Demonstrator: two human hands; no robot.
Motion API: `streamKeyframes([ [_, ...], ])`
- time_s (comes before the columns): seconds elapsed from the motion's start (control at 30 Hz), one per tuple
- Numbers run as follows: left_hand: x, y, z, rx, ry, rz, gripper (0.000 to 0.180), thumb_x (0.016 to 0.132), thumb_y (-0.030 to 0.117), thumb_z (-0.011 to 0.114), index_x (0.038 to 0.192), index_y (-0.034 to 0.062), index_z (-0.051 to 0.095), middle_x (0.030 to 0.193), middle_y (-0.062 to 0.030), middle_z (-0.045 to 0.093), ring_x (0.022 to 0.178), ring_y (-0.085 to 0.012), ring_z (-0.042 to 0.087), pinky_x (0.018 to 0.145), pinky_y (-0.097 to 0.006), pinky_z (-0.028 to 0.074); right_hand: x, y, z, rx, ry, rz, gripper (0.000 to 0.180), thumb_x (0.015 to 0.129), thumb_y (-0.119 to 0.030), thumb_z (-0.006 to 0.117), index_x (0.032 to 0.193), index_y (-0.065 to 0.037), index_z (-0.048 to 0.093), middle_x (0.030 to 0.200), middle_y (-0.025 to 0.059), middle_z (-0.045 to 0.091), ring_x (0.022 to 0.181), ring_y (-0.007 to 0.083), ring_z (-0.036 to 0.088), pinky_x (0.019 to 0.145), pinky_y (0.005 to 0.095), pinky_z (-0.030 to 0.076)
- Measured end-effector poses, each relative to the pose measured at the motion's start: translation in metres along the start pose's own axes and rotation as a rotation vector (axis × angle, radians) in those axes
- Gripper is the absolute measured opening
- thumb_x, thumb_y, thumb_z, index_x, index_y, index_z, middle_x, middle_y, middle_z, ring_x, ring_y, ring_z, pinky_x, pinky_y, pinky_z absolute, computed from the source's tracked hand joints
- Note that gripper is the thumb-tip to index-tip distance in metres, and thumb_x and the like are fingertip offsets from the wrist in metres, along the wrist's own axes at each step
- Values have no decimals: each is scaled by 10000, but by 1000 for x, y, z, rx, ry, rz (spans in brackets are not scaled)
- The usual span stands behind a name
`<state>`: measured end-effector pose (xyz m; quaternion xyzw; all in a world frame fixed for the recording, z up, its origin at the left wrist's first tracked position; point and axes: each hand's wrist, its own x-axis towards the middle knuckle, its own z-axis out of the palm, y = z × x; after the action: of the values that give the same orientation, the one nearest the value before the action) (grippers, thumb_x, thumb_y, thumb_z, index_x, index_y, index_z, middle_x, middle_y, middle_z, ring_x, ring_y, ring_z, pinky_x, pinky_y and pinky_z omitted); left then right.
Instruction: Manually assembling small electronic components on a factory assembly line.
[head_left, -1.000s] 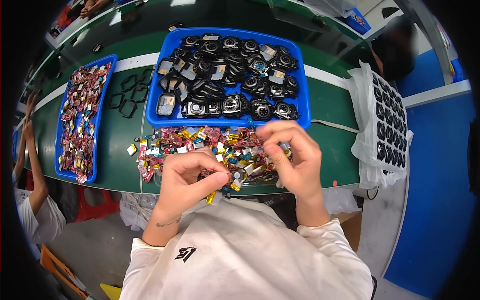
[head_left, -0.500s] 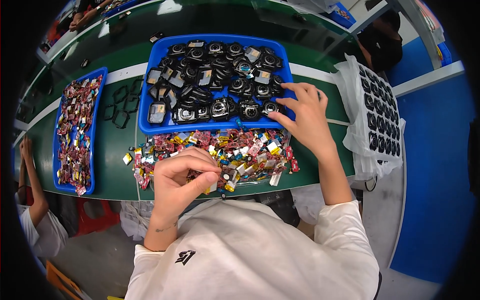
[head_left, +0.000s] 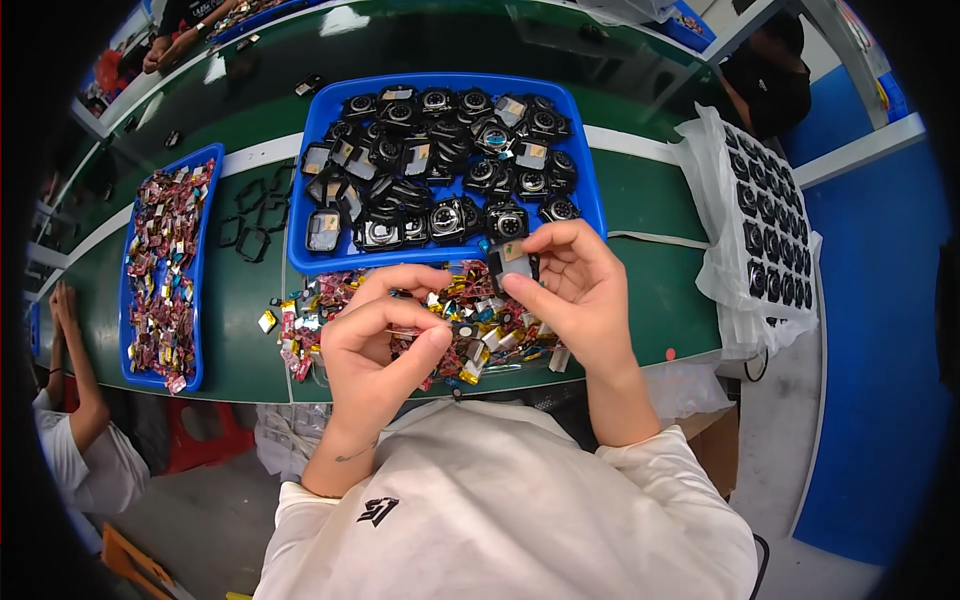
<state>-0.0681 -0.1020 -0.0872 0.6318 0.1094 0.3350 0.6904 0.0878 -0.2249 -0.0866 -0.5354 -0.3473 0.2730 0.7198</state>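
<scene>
Between the thumb and fingers of my right hand is a black watch case, tilted, with a grey panel facing up. It is held just in front of the blue tray, which is full of similar black watch cases. My left hand is closed in a pinch at the left of it. At its fingertips shows a small dark part with a pale round spot; its exact kind is unclear. Below both hands lies a heap of small pink, yellow and white electronic parts, partly hidden by them.
On the left, a narrow blue tray holds more pink and yellow parts. Black square frames lie between the trays. At the right stands a stack of black pieces in white wrapping. Another person's arms rest at the far left.
My right hand has come back from the tray's right front corner toward my left hand, with a watch case now in it. The left hand has shifted slightly, still pinching the small part.
</scene>
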Motion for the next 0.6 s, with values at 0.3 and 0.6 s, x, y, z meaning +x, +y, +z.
streamKeyframes([
  [0.3,0,-4,15,63,124,79,74,734,-9,698,802,-19,672,1170,-190,595,1045,-214,531,920,-342,401,-4,-2,32,-23,77,-56,281,821,81,609,1092,27,560,1006,61,586,838,75,600,688,197,507],
  [0.6,7,-8,19,349,254,205,65,707,11,705,771,6,700,1188,-171,619,1052,-246,522,934,-359,382,-12,-3,46,34,118,25,359,812,89,613,1160,32,544,1048,100,616,889,110,633,703,208,535],
])
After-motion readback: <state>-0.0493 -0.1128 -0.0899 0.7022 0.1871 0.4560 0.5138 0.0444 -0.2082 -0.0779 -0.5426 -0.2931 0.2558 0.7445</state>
